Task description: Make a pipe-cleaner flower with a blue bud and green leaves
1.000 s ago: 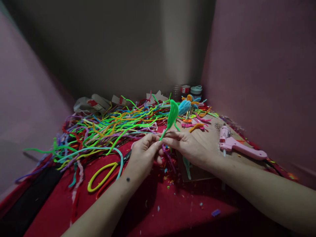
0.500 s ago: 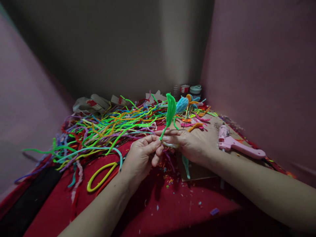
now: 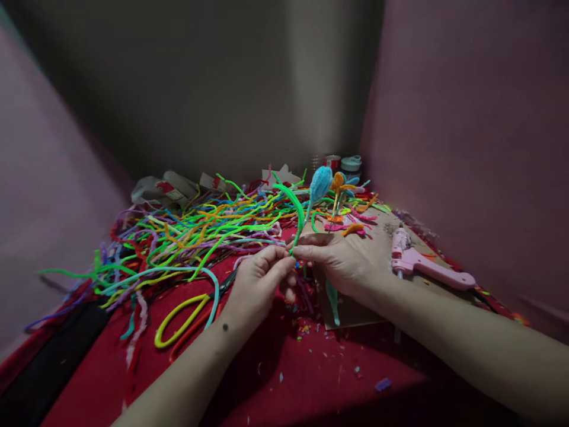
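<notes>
A green pipe-cleaner leaf (image 3: 295, 200) rises from between my hands, its tip curving to the left. Beside it stands a blue pipe-cleaner flower bud (image 3: 320, 184), whose pale stem runs down to the same spot at my fingertips. My left hand (image 3: 264, 276) is closed, thumb and forefinger pinching the base of the green leaf. From the other side my right hand (image 3: 340, 258) closes its thumb and fingers round the joined stems. The lower stem ends are hidden by my fingers.
Loose pipe cleaners (image 3: 213, 231) are heaped across the red cloth (image 3: 267, 362). Yellow-and-orange-handled scissors (image 3: 178, 329) lie left of my hands. On the right, a pink glue gun (image 3: 427, 267) rests on cardboard (image 3: 377, 228). Orange and blue pipe-cleaner pieces (image 3: 342, 182) stand behind.
The green leaf has turned from its broad side to its edge and now leans left. The blue bud has come upright beside it. Both hands remain together in nearly the same place.
</notes>
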A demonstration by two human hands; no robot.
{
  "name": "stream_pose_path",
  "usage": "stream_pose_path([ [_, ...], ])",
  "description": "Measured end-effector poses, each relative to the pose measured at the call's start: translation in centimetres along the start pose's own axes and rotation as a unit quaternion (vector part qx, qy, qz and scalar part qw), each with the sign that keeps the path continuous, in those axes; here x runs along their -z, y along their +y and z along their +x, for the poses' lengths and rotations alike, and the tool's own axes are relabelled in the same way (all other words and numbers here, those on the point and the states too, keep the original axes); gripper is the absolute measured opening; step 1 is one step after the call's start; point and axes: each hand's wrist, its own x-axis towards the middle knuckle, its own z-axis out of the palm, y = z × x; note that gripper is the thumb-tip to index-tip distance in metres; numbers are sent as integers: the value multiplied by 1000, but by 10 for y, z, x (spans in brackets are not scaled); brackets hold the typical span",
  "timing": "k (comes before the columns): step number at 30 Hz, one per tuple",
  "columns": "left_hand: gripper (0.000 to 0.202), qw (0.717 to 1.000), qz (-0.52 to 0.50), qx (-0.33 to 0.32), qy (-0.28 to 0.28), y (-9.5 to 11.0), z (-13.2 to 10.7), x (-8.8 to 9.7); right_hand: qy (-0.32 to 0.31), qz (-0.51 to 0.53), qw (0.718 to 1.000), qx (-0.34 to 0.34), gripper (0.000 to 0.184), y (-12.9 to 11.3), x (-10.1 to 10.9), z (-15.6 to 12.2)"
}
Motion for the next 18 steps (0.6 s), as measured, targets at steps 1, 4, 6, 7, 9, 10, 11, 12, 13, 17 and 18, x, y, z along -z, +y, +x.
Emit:
stream_pose_path([
  [1, 14, 999, 39, -20, 21, 0, -1, -1, 6, -6, 1000, 9, 19, -2, -2, -1],
  [4, 9, 991, 104, -56, 62, 0, -3, -3, 10, -41, 998, 44, 21, -4, -4, -4],
  [6, 9, 992, 101, -50, 58, 1, -2, -2, 7, -53, 997, 59, 21, -1, -4, -4],
  [7, 9, 994, 86, -39, 49, 1, -1, 0, 10, -50, 997, 63, 20, 2, -3, -4],
  [9, 10, 998, 46, -17, 29, 0, 1, 3, 12, -37, 998, 58, 16, 5, -2, -3],
  [10, 10, 1000, 23, -8, 19, 0, 2, 4, 13, -26, 998, 52, 15, 6, -1, -2],
  [11, 11, 1000, 0, 0, 8, -1, 3, 6, 15, -14, 999, 44, 15, 6, -2, -2],
  [12, 12, 1000, -25, 7, -4, -2, 5, 7, 16, -2, 999, 35, 16, 5, -2, -2],
  [13, 13, 998, -52, 13, -18, -4, 6, 8, 17, 7, 1000, 25, 16, 3, -3, -2],
  [17, 13, 983, -164, 57, -57, -7, 8, 7, 2, 18, 1000, 4, 16, -8, -8, -6],
  [18, 11, 977, -188, 73, -67, -7, 8, 7, -11, 16, 1000, -1, 16, -10, -8, -6],
])
